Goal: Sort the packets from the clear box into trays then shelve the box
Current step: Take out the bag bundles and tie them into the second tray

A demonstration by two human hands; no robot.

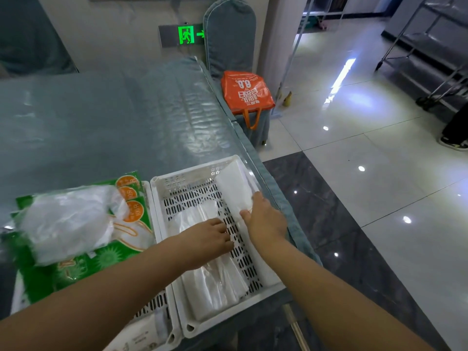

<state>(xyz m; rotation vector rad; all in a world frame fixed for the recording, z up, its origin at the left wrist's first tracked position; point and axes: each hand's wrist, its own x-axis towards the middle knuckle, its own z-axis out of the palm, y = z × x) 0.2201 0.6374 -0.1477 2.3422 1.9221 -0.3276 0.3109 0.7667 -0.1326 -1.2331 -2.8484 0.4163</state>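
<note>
Glossy pale tile floor (367,138) with dark marble band (336,224), lit green exit sign (187,34) on beige wall, orange bag (247,93) beside plastic-covered table (101,117), steel rack (430,46) far right.

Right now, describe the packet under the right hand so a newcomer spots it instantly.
Find the white slotted tray at the table's right edge. Along its right wall lies a white packet, under the right hand. Unlike the clear packets under the left hand, it is opaque.

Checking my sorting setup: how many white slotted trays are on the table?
2: one tray at the table's right edge under both hands, another left of it, mostly hidden under green packets.
</note>
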